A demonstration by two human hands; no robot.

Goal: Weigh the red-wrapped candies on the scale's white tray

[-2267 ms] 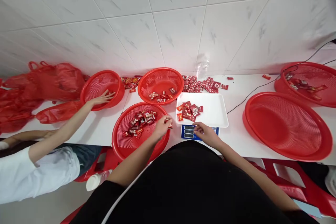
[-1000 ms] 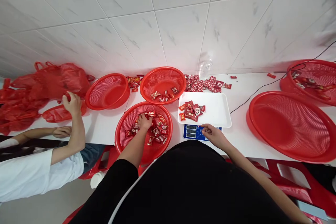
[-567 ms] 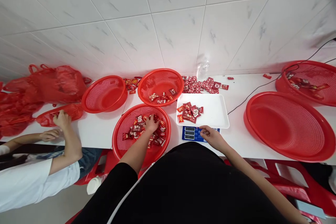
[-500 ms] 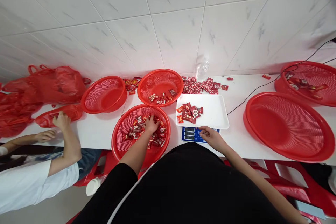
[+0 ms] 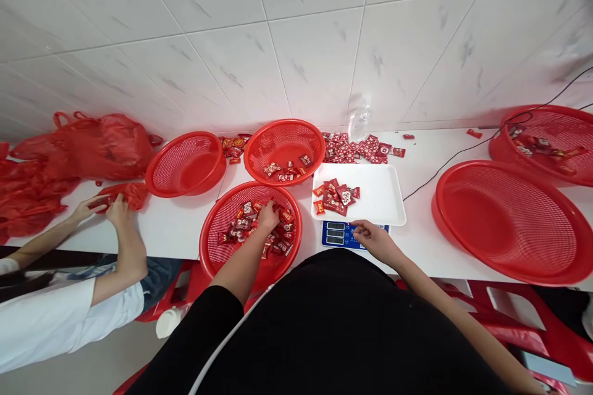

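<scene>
My left hand (image 5: 267,216) reaches into the near red basket (image 5: 213,241), fingers curled down among several red wrapped candies (image 5: 241,225); what they grip is hidden. My right hand (image 5: 370,238) rests on the blue scale (image 5: 336,233), fingers bent at its front panel, holding nothing I can see. On the scale's white tray (image 5: 380,197) lies a small pile of candies (image 5: 336,196).
A second basket (image 5: 259,151) with a few candies and a bare one (image 5: 185,163) stand behind. Loose candies (image 5: 356,148) lie by the wall. Two large red baskets (image 5: 509,222) sit right. A co-worker's hands (image 5: 109,205) handle red bags (image 5: 69,148) at left.
My left hand went from the basket's right rim into the candies and shifted slightly right among them. The co-worker's hands left the far basket and came together on a red bag.
</scene>
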